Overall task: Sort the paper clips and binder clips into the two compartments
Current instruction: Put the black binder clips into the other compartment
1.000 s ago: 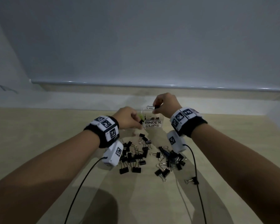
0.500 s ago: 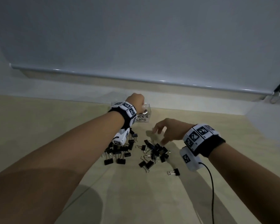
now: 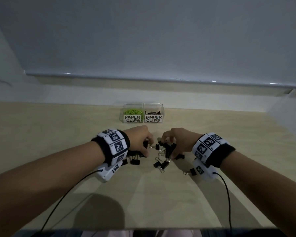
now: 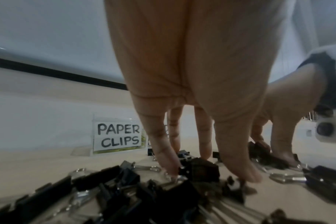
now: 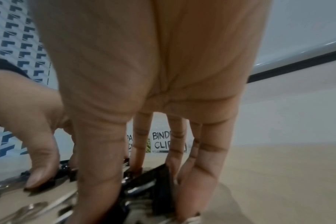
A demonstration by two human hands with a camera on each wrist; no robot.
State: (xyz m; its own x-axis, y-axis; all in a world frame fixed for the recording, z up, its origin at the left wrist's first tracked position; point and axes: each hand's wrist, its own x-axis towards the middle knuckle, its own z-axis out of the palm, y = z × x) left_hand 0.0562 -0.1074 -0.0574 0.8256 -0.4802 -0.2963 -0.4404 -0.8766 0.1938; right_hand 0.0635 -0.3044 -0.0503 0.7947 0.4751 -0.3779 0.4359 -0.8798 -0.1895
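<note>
A clear two-compartment box (image 3: 143, 106) stands at the far side of the table. Its left half, labelled PAPER CLIPS (image 4: 118, 135), holds green paper clips (image 3: 132, 111). The right half, labelled BINDER CLIPS (image 3: 153, 118), holds dark binder clips (image 3: 153, 111). A pile of black binder clips (image 3: 161, 164) lies in front of the box, and both hands reach down into it. My left hand (image 3: 146, 147) pinches one black binder clip (image 4: 199, 168) between thumb and fingers. My right hand (image 3: 168, 148) has its thumb and fingers closed around binder clips (image 5: 150, 181) on the pile's right side.
Loose binder clips lie around the hands, one stray clip (image 3: 190, 172) near the right wrist. Cables run from both wrist cameras toward the table's near edge. A wall with a ledge (image 3: 161, 81) rises behind the box.
My left hand came back from the box down to the pile. My right hand dropped from hovering over the clips to gripping them.
</note>
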